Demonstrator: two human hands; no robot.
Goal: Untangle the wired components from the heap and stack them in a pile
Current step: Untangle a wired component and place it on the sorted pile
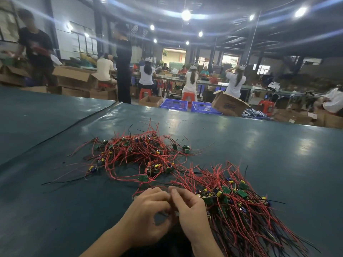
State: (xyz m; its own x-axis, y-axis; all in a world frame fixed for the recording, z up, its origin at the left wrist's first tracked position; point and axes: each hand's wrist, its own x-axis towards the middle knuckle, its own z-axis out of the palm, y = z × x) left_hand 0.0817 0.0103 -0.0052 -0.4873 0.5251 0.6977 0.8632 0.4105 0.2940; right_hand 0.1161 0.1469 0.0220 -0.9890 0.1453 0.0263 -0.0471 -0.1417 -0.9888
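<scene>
The heap (137,154) of red-wired green boards (143,178) lies in the middle of the table (259,145), with the sorted pile (241,201) to its right. The left hand (148,212) and right hand (191,214) meet fingertip to fingertip at the pile's near edge, fingers curled — whether they pinch a wire or a board is hidden, so I cannot tell. Each piece looks light, its limp leads likely to snag neighbours, its stiff little board carrying fragile parts — best held by the board's edges and drawn out slowly.

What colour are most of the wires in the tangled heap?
Mostly red, with a few black ones; the heap shows best in the head view.
</scene>
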